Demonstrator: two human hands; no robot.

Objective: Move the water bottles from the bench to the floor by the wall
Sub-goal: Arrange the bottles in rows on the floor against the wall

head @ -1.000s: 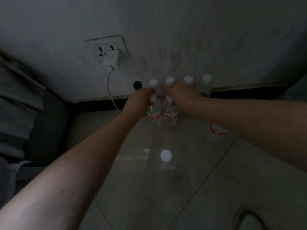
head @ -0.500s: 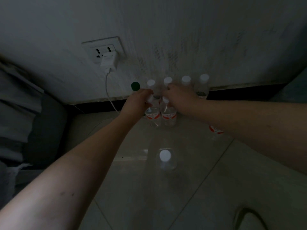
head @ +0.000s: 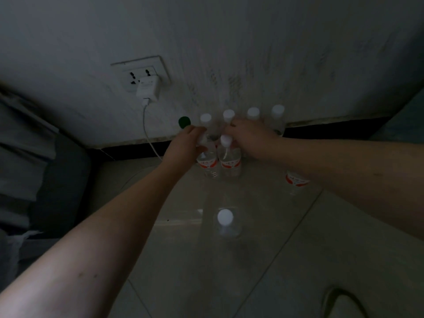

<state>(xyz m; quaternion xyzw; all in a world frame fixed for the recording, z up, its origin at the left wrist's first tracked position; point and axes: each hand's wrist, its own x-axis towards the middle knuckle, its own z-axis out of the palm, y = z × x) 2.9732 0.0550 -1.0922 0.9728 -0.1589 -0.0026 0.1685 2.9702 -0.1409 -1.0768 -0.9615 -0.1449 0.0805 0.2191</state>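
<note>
Several clear water bottles with white caps stand on the tiled floor against the wall. My left hand [head: 187, 143] grips the neck of a red-labelled bottle [head: 207, 162]. Beside it, my right hand [head: 249, 140] holds the top of a second red-labelled bottle [head: 230, 162]. Behind them a row of bottles [head: 253, 113] lines the wall, with a green-capped bottle [head: 184, 122] at its left end. A lone bottle [head: 226, 218] stands nearer to me, and another bottle [head: 296, 180] shows partly under my right forearm.
A white charger [head: 148, 88] is plugged into a wall socket, and its cable [head: 148, 134] hangs down to the floor left of the bottles. A dark cushioned seat [head: 57, 184] fills the left side. A dark curved object [head: 339, 301] lies at the bottom right.
Both hands stay on the two front bottles, which have hardly shifted. The view has drifted slightly.
</note>
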